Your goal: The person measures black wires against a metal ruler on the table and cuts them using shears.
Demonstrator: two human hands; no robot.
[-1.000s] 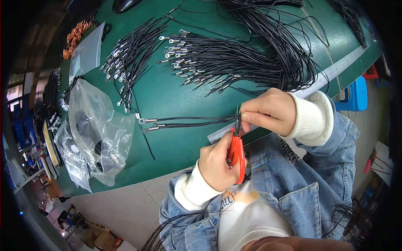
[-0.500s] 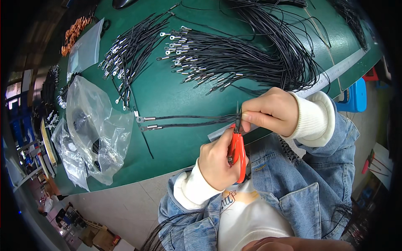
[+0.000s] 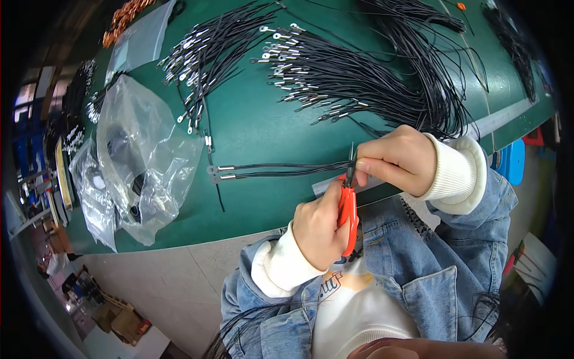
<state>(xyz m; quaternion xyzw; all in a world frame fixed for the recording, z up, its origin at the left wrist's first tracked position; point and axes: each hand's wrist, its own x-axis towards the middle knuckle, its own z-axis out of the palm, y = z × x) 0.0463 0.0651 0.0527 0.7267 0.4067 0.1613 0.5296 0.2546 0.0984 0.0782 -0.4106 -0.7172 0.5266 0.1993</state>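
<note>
My left hand is closed round the red handles of scissors. Their dark, narrow blades point away from me and stand at the right end of a few black wires. Pinched between thumb and forefinger, that wire end sits in my right hand, just beside the blades. From there the wires stretch left over the green table, ending in silver ring terminals. Whether the blades are closed on the wires I cannot tell.
Beyond my hands lies a large bundle of black wires with ring terminals; a smaller pile is left of it. A clear plastic bag rests at the table's left. A pale ruler-like strip runs along the right edge.
The whole view has shifted a little. My hands, the scissors and the wires keep nearly the same places relative to one another.
</note>
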